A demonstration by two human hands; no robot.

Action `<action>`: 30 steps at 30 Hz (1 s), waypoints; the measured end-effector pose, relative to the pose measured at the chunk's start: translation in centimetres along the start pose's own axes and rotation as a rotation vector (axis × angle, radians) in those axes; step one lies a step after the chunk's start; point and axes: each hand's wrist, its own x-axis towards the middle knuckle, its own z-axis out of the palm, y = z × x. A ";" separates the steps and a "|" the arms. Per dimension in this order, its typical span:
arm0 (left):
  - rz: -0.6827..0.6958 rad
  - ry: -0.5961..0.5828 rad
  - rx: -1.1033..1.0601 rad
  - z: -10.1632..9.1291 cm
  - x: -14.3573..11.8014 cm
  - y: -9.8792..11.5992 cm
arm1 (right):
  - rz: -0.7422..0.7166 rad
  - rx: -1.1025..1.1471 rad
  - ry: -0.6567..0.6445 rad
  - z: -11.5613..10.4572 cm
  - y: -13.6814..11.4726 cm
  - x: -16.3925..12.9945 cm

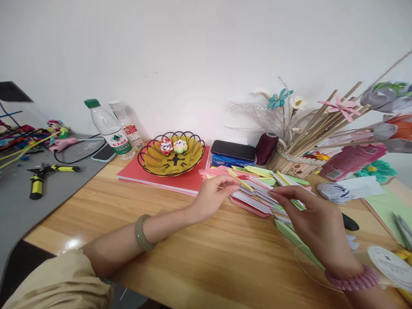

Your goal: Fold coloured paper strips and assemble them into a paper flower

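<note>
Your wooden desk [135, 223] carries a black wire basket [171, 154] with a yellow liner, two small folded paper flowers [173, 146] inside. The basket sits on a red folder [189, 180]. Left of it you have two clear water bottles [111, 128], one green-capped, one white-capped, touching each other. Behind the folder's right end, a dark phone [233, 150] lies on a blue pack [225, 162], with a maroon thread spool [266, 148] just beside. Right of that: a holder [289, 165] of wooden sticks and paper flowers. On the grey mat [19, 201] at far left, yellow-and-black pliers [40, 176] and tangled coloured pipe cleaners [22, 135].
</note>
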 end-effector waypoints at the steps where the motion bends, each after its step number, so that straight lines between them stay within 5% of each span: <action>1: -0.055 -0.043 -0.054 0.3 0.0 0.1 | 0.015 0.015 0.017 0.0 -0.1 -0.1; 4: -0.172 -0.136 -0.222 1.7 -0.1 0.7 | -0.018 0.105 0.040 0.3 -0.6 -0.5; 8: -0.158 -0.066 -0.356 2.9 -0.6 1.6 | -0.124 0.196 0.045 0.8 -1.3 -1.0; 14: -0.143 -0.031 -0.459 3.4 -1.1 2.0 | -0.307 0.090 0.128 0.8 -2.1 -1.7; 18: -0.167 -0.064 -0.510 3.0 -1.1 1.6 | -0.292 0.167 0.083 0.9 -2.3 -1.7; 22: -0.130 -0.156 -0.281 1.7 -0.6 1.4 | -0.185 0.220 -0.090 0.7 -2.0 -1.1; 25: 0.028 -0.200 -0.024 0.8 -0.5 1.3 | -0.143 0.161 -0.080 0.3 -1.8 -0.9; 30: 0.091 -0.393 0.138 1.1 -1.6 0.6 | -0.376 0.109 -0.033 -0.1 -2.0 -1.2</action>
